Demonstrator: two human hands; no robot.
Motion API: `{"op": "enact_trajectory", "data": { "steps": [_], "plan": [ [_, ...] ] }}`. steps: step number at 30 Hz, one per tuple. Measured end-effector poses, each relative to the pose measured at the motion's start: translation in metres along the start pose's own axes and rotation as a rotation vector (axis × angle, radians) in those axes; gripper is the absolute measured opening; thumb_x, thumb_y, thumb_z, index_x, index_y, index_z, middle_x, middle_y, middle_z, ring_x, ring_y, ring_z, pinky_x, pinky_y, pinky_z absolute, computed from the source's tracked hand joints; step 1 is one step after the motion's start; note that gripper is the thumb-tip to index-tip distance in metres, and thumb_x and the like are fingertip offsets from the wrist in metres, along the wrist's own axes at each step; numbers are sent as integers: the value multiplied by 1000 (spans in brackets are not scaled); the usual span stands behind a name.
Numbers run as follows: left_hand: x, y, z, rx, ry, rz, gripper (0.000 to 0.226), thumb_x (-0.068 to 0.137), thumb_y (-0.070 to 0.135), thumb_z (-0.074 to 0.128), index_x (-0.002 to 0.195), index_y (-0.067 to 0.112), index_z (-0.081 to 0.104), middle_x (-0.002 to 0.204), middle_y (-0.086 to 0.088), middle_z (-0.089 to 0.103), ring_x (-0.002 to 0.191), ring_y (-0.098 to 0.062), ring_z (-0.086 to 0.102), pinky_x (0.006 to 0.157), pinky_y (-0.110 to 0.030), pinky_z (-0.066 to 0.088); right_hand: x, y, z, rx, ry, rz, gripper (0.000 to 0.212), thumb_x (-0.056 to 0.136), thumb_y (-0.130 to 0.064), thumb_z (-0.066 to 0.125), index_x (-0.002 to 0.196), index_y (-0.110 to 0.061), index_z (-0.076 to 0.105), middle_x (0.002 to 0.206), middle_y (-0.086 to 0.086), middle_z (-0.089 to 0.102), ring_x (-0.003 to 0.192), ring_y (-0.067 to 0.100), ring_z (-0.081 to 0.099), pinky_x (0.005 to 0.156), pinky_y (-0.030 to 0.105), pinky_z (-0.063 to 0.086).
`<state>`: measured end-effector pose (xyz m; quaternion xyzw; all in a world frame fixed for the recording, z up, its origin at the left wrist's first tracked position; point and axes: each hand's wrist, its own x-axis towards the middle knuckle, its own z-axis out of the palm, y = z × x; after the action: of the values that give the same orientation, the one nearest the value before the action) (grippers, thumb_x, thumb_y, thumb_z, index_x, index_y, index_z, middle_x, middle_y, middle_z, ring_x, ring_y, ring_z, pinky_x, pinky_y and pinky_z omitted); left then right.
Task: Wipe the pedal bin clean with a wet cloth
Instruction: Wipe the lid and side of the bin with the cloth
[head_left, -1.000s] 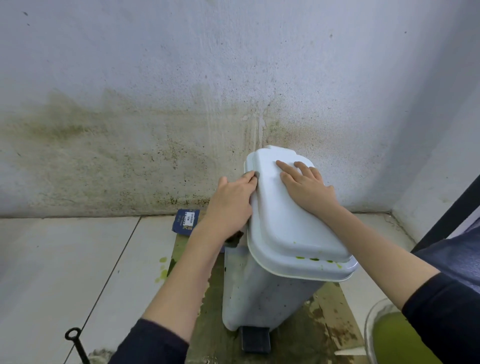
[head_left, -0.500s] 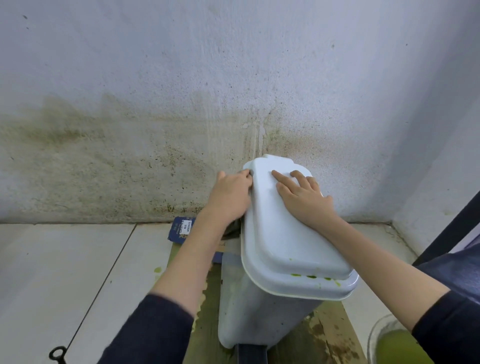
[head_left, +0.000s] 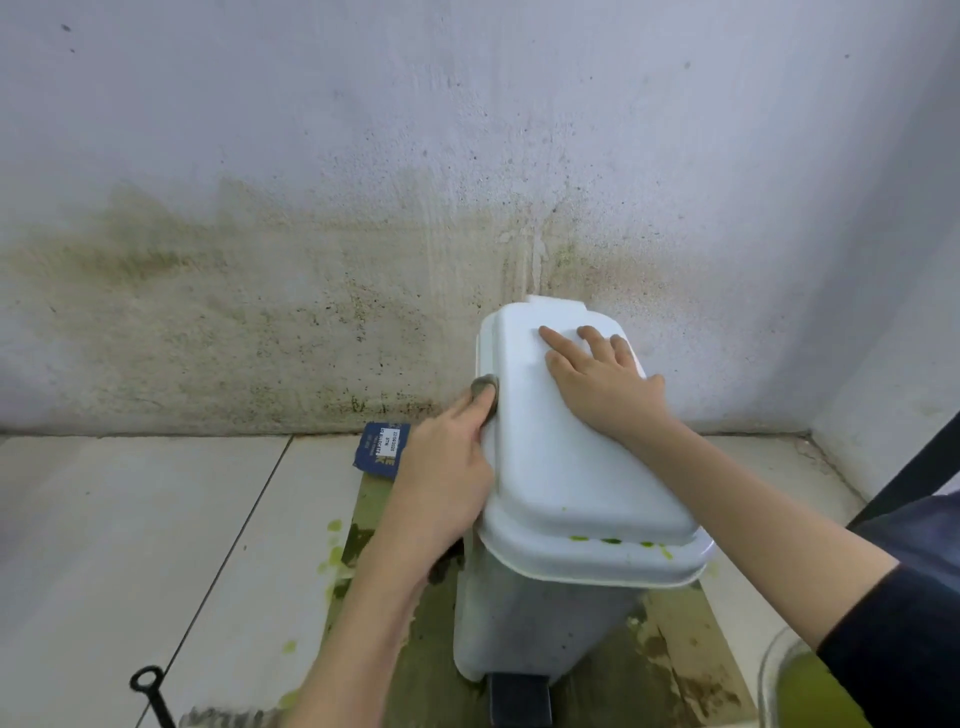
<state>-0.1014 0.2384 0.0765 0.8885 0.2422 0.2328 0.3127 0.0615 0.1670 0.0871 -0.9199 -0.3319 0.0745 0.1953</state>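
A white pedal bin (head_left: 540, 618) stands on a stained mat by the wall, its lid (head_left: 561, 467) closed and its dark pedal (head_left: 519, 699) at the front. Green spots dot the lid's front rim. My right hand (head_left: 602, 384) lies flat on the back of the lid, fingers straight. My left hand (head_left: 447, 478) holds a dark grey cloth (head_left: 484, 385) against the lid's left edge; only a small bit of cloth shows past the fingertips.
A mouldy white wall rises just behind the bin. A blue label card (head_left: 382, 449) lies on the floor tiles left of the bin. A container of green liquid (head_left: 800, 686) sits at the lower right. A black metal hook (head_left: 150, 691) lies at the lower left.
My left hand with the cloth has slid forward along the lid's left edge, away from the back corner. My right hand stays pressed on the lid.
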Motion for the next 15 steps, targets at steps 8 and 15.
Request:
{"op": "enact_trajectory", "data": {
  "steps": [8, 15],
  "plan": [
    [-96, 4, -12, 206, 101, -32, 54, 92, 1, 44, 143, 19, 39, 146, 0, 44, 118, -26, 51, 100, -32, 41, -6, -21, 2, -72, -78, -6, 46, 99, -47, 12, 145, -50, 6, 159, -10, -3, 146, 22, -9, 109, 63, 1],
    [-145, 6, 33, 519, 218, 208, 53, 84, -8, 25, 125, -5, 57, 130, -24, 56, 87, -35, 50, 79, -41, 47, -10, -51, 14, -96, -91, -60, 48, 100, -42, 13, 147, -43, 6, 159, -5, -6, 145, 26, -12, 108, 64, 0]
  ]
}}
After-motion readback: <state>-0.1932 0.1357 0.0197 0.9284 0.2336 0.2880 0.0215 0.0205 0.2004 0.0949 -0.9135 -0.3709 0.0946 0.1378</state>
